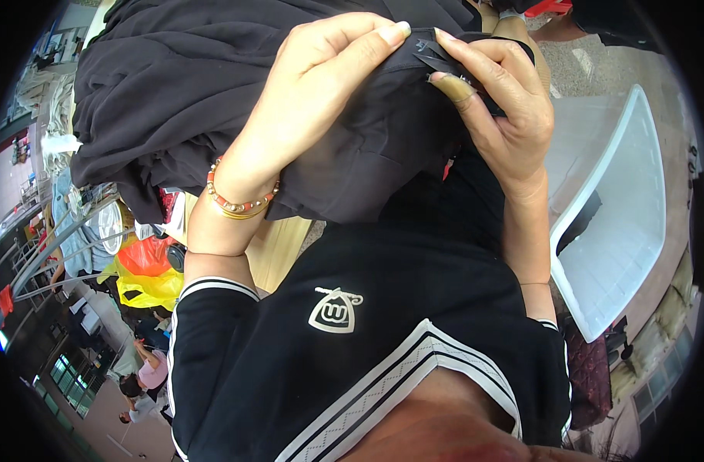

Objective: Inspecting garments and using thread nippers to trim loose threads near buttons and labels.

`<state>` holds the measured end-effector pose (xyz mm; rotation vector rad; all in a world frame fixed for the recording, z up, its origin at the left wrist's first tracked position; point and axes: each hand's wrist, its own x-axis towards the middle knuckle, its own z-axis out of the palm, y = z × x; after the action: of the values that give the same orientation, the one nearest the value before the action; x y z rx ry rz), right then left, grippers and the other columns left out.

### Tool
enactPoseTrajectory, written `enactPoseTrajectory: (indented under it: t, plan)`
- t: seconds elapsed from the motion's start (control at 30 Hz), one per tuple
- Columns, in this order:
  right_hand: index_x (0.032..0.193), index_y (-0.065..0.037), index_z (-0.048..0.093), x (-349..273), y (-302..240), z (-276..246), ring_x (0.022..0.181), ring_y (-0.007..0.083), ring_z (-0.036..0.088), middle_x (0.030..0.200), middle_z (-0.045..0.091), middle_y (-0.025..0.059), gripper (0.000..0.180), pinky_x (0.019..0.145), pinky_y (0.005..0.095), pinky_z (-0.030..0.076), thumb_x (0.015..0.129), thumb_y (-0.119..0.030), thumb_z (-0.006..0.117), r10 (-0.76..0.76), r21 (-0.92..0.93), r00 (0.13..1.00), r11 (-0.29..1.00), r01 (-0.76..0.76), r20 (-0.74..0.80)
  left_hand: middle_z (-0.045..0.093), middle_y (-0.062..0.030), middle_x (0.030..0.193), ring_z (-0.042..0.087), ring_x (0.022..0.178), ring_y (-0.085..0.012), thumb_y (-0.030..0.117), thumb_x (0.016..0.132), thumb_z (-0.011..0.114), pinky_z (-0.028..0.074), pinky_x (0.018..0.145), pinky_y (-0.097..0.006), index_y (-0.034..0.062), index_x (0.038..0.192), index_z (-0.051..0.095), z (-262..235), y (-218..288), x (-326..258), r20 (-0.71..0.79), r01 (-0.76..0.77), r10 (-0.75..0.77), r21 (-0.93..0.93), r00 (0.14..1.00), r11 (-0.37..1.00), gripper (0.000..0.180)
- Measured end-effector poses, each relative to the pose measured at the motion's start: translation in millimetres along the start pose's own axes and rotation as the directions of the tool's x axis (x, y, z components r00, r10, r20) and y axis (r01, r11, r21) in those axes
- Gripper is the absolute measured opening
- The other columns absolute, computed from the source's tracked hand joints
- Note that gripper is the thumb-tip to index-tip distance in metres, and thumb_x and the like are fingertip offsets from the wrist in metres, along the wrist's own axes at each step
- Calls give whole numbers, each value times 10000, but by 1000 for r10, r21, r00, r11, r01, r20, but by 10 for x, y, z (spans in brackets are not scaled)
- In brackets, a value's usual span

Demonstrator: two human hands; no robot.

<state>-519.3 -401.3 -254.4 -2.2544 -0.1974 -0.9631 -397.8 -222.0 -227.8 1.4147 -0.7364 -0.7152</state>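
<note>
A large dark garment point(205, 100) of thin, soft cloth lies bunched in front of me, over my lap. My left hand point(325, 77) pinches an edge of it between thumb and fingers at the top. Close by on the right, my right hand point(510, 104) is closed around small dark thread snips point(438, 61), as far as their pointed tips show. The tips point left, by bluish thread ends on the cloth edge. A tan wrap point(453, 86) covers the right thumb's end. Most of the snips' body is hidden by the fingers.
A white plastic bin point(629, 223) with something dark inside stands at my right. On the left are red and yellow plastic bags point(145, 266), a metal rack point(67, 239) and a light wooden surface point(279, 246). People point(148, 377) are farther off at lower left.
</note>
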Motion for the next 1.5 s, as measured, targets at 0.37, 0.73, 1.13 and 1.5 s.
enactPoseTrajectory:
  t: [0.37, 0.73, 1.13, 1.5]
  plan:
    - [1082, -49, 772, 42, -25, 27, 699, 132, 591, 833, 649, 51, 334, 587, 249, 453, 754, -38, 832, 23, 13, 999, 1000, -22, -25, 734, -66, 1096, 667, 1047, -115, 140, 1018, 606, 475, 973, -232, -23, 1171, 707, -90, 35, 15, 38, 52, -52, -8, 998, 999, 245]
    - [1020, -2, 714, 52, -145, -96, 723, 18, 550, 881, 662, -34, 203, 639, 166, 429, 829, -2, 781, 388, 244, 916, 883, -400, 100, 718, -17, 1009, 637, 942, -63, 116, 1007, 622, 493, 883, -205, -43, 1127, 696, -238, 360, -68, 145, 197, -232, 219, 962, 956, 213]
    - [1168, -66, 694, 229, -241, 72, 737, 97, 570, 870, 590, 26, 399, 670, 213, 464, 802, -131, 838, 169, 32, 985, 985, -169, -11, 723, -45, 1086, 651, 1010, -94, 84, 1005, 593, 470, 960, -223, -44, 1178, 688, -491, 419, -320, 62, 160, -159, -2, 985, 987, 235]
    - [1193, -54, 723, 170, -301, 228, 715, 156, 594, 881, 626, 62, 421, 621, 263, 476, 781, -14, 802, 58, 142, 998, 988, -59, 15, 720, -55, 1098, 647, 1003, -87, 102, 1017, 580, 478, 955, -227, -48, 1205, 667, -437, 348, -300, 51, 141, -138, -59, 989, 988, 256]
